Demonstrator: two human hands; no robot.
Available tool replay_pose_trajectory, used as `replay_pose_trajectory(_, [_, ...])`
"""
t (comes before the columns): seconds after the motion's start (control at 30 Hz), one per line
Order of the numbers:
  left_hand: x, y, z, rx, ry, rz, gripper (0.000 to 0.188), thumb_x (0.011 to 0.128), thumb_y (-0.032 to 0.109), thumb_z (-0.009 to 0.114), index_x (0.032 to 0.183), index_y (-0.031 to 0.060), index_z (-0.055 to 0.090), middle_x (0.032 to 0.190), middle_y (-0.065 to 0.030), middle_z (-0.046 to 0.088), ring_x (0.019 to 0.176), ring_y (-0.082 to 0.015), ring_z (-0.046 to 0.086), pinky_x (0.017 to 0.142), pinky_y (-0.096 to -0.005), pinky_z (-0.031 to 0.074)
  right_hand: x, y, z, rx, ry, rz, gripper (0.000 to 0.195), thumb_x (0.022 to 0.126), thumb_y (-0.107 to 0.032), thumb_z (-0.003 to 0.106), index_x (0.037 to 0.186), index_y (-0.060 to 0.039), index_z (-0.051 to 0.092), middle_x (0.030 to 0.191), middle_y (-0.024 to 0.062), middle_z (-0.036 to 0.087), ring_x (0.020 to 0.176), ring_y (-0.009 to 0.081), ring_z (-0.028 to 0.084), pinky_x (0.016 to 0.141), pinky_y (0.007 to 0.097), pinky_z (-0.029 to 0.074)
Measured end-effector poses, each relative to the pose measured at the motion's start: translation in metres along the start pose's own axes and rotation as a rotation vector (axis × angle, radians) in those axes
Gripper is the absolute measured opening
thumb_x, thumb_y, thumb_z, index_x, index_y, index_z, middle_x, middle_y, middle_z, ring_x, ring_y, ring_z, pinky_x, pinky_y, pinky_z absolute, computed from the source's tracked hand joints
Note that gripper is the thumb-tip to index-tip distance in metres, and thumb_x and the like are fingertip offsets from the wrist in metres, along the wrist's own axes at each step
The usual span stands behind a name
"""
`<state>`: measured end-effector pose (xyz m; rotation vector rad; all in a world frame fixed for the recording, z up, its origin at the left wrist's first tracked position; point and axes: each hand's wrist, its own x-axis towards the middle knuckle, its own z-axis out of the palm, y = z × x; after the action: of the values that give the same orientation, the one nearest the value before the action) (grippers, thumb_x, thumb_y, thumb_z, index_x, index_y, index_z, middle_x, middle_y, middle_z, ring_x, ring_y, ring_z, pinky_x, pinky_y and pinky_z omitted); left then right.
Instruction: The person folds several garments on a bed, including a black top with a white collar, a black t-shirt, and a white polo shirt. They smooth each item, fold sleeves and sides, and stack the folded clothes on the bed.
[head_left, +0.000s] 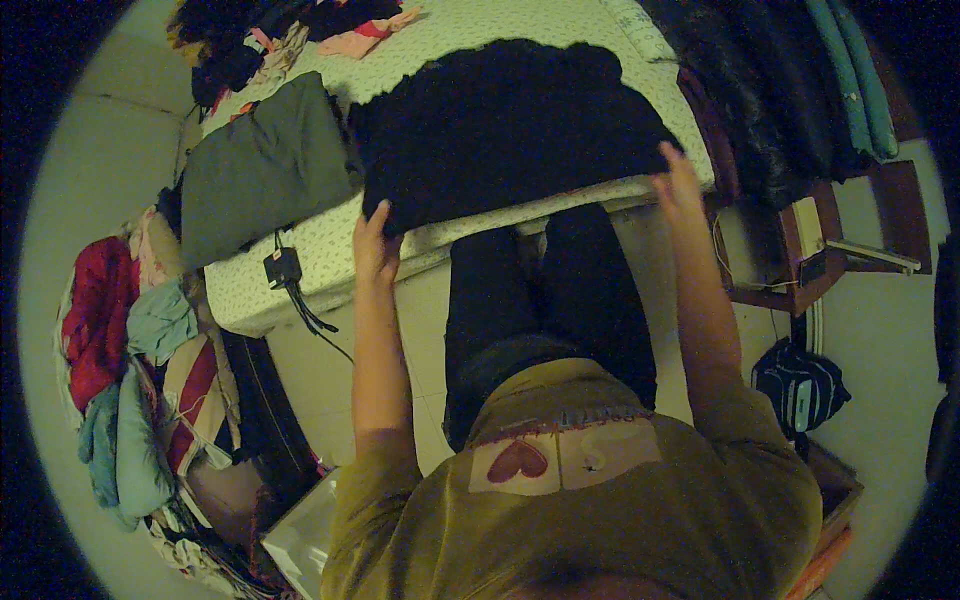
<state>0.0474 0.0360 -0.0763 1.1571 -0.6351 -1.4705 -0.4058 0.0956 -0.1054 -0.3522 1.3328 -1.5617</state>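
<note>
A black garment (510, 135) lies spread across the patterned bed sheet (240, 300) in front of me, its near edge along the bed's edge. My left hand (375, 240) grips its near left corner, thumb on top and the fingers hidden beneath. At the garment's right end is my right hand (677, 180), fingertips at the cloth; it is blurred, and whether it grips the cloth does not show. A folded grey cloth (262, 172) lies to the left of the black garment.
A black adapter (282, 268) with cables hangs at the bed's near edge. Mixed clothes (97, 322) are piled at the left, and dark clothing (750, 97) lies at the upper right. A wooden stand (817, 247) and a striped black bag (799, 386) are at the right.
</note>
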Motion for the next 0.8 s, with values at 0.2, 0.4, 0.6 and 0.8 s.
replay_pose_trajectory(0.2, [-0.101,0.072,-0.023,-0.197,0.084,-0.238,0.030,0.082,0.017,0.067,0.108,0.0066,0.057,0.103,-0.0078,0.063,0.091,-0.0216,0.062,0.077,-0.0331,0.052,-0.090,-0.087,0.006,0.253,-0.247,0.134,0.029,0.085,-0.017,0.062,0.109,-0.0022,0.057,0.110,0.0114,0.062,0.096,0.0207,0.061,0.082,0.0327,0.050])
replay_pose_trajectory(0.4, [-0.089,0.158,0.022,-0.357,-0.124,0.011,0.020,0.083,0.019,0.066,0.098,0.0055,0.062,0.100,-0.0093,0.063,0.097,-0.0250,0.056,0.093,-0.0423,0.042,-0.093,-0.162,0.050,0.330,-0.380,0.000,0.029,0.085,-0.017,0.061,0.109,-0.0031,0.055,0.113,0.0115,0.060,0.104,0.0248,0.056,0.093,0.0397,0.044])
replay_pose_trajectory(0.6, [0.019,0.209,0.105,-0.165,0.040,0.064,0.025,0.080,0.016,0.068,0.100,0.0065,0.056,0.097,-0.0093,0.058,0.096,-0.0268,0.053,0.089,-0.0481,0.044,0.035,-0.225,0.081,0.211,-0.223,0.003,0.037,0.085,-0.014,0.061,0.119,-0.0045,0.051,0.123,0.0110,0.054,0.114,0.0256,0.051,0.102,0.0513,0.036])
replay_pose_trajectory(0.8, [0.026,0.298,0.092,-0.169,-0.252,0.292,0.028,0.082,0.020,0.066,0.104,0.0059,0.058,0.104,-0.0104,0.061,0.097,-0.0261,0.056,0.088,-0.0423,0.044,-0.031,-0.286,0.162,0.287,-0.448,-0.280,0.029,0.086,-0.020,0.060,0.110,-0.0029,0.055,0.104,0.0130,0.060,0.095,0.0275,0.058,0.084,0.0426,0.049])
